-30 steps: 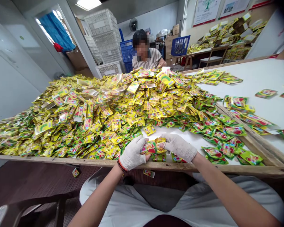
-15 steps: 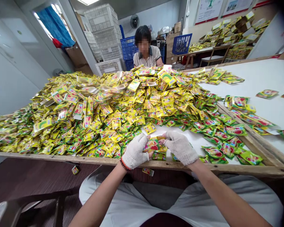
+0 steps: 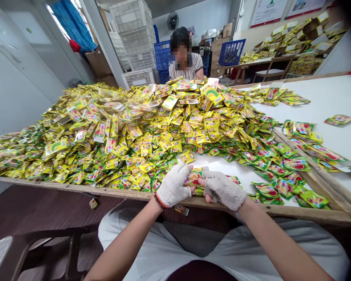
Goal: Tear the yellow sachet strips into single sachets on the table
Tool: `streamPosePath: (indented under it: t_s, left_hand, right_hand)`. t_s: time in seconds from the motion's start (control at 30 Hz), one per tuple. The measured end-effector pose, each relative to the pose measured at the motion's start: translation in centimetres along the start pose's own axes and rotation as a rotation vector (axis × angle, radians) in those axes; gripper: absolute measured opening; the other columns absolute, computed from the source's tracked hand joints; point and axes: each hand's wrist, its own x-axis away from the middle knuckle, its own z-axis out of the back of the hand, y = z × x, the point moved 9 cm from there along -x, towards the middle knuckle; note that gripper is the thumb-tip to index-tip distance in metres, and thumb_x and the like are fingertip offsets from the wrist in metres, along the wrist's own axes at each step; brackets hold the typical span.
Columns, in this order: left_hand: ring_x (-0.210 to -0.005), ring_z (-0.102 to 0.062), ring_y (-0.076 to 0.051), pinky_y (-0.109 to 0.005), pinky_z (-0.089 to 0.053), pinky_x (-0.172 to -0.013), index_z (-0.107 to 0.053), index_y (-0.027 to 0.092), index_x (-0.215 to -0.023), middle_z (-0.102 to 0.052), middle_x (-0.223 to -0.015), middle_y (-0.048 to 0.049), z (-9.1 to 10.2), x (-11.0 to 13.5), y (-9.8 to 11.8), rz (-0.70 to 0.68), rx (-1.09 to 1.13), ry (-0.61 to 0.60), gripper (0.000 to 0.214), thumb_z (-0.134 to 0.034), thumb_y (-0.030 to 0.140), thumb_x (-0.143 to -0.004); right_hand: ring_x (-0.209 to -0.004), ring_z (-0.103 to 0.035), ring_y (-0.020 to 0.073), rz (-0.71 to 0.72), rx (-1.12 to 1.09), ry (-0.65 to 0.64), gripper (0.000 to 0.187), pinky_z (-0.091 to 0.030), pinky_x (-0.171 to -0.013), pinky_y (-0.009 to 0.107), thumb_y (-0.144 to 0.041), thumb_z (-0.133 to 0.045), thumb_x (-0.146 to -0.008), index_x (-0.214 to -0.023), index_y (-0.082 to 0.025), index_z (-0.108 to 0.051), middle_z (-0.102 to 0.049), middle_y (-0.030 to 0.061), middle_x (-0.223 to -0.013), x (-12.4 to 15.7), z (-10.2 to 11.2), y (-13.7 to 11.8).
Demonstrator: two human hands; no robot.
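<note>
In front of me at the table edge, my left hand (image 3: 174, 184), in a white fingerless glove, is closed around the left end of a yellow-green packet (image 3: 194, 176) with a red printed face. My right hand (image 3: 224, 189), gloved alike, has its fingers bent in against the packet's right end, partly covering it. Whether the packet is a pouch or a small carton I cannot tell. One small yellow sachet (image 3: 187, 157) lies just beyond my hands. Behind it rises a large heap of yellow and green sachets (image 3: 152, 136), with flat printed cartons (image 3: 170, 102) on top.
A wooden rim (image 3: 105, 190) edges the white table, and a wooden divider (image 3: 312, 171) runs along its right part. Green sachets (image 3: 266, 190) lie near my right hand. Across the heap sits a person (image 3: 185, 70). White crates (image 3: 134, 35) are stacked behind.
My right hand has moved in over the packet's right end, its fingers now lower and more curled. The packet's printed face is more covered. The whole view has shifted slightly.
</note>
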Motion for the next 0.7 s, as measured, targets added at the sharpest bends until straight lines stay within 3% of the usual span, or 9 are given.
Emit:
streamPosePath:
  t_s: [0.13,0.2,0.33,0.5,0.6,0.7]
  left_hand:
    - [-0.121,-0.048,-0.026,-0.040,-0.043,-0.102,-0.028,0.020,-0.138,-0.043,-0.135,-0.0144,1.0,0.5,-1.7,0.184,0.396,0.208,0.084,-0.074,0.038,-0.070]
    - [-0.115,-0.053,-0.025,-0.037,-0.047,-0.096,-0.028,0.018,-0.136,-0.047,-0.133,-0.0152,0.7,1.0,-3.1,0.337,0.632,0.262,0.086,-0.075,0.043,-0.069]
    - [-0.091,-0.064,-0.021,-0.035,-0.053,-0.082,-0.055,0.013,-0.107,-0.065,-0.105,-0.0105,-1.3,1.4,-3.9,0.529,0.931,0.141,0.050,-0.071,0.046,-0.073]
    - [-0.085,-0.063,-0.020,-0.031,-0.053,-0.074,-0.058,0.014,-0.103,-0.066,-0.095,-0.0073,-1.8,1.0,-3.8,0.532,0.867,0.091,0.044,-0.071,0.044,-0.073]
    - [-0.083,-0.061,-0.017,-0.027,-0.051,-0.071,-0.055,0.015,-0.113,-0.064,-0.095,-0.0064,-0.8,0.6,-4.4,0.493,0.693,0.100,0.049,-0.065,0.046,-0.077]
    - [-0.079,-0.058,-0.015,-0.026,-0.048,-0.071,-0.058,0.015,-0.105,-0.063,-0.091,-0.0037,1.7,0.3,-5.7,0.470,0.412,0.175,0.036,-0.057,0.044,-0.083]
  right_hand:
    - [-0.034,-0.040,0.0089,0.012,-0.127,0.108,0.034,-0.024,-0.036,0.020,-0.050,-0.054,-0.080,-0.091,-0.017,-0.056,-0.056,-0.0030,-0.043,-0.7,0.5,0.9]
    - [-0.034,-0.038,0.0088,0.003,-0.162,0.167,0.034,-0.024,-0.036,0.020,-0.052,-0.055,-0.079,-0.089,-0.019,-0.054,-0.053,-0.0043,-0.043,-0.7,0.8,1.3]
    - [-0.035,-0.040,0.0096,0.042,-0.015,0.165,0.030,-0.027,-0.038,0.022,-0.051,-0.052,-0.081,-0.078,-0.021,-0.050,-0.055,-0.0035,-0.044,-0.5,0.4,0.6]
    - [-0.037,-0.043,0.0110,0.105,0.434,0.304,0.036,-0.030,-0.042,0.025,-0.044,-0.054,-0.081,-0.054,-0.021,-0.048,-0.047,-0.0024,-0.037,-0.3,2.3,-1.4]
    - [-0.039,-0.042,0.0118,0.116,0.283,0.423,0.026,-0.029,-0.040,0.026,-0.041,-0.059,-0.078,-0.061,-0.021,-0.057,-0.049,-0.0018,-0.042,0.6,6.3,-2.1]
    - [-0.055,-0.053,0.0113,0.368,-0.228,0.799,0.012,-0.041,-0.051,0.025,-0.034,-0.058,-0.080,-0.082,-0.023,-0.062,-0.065,0.0027,-0.073,4.3,14.0,-3.7]
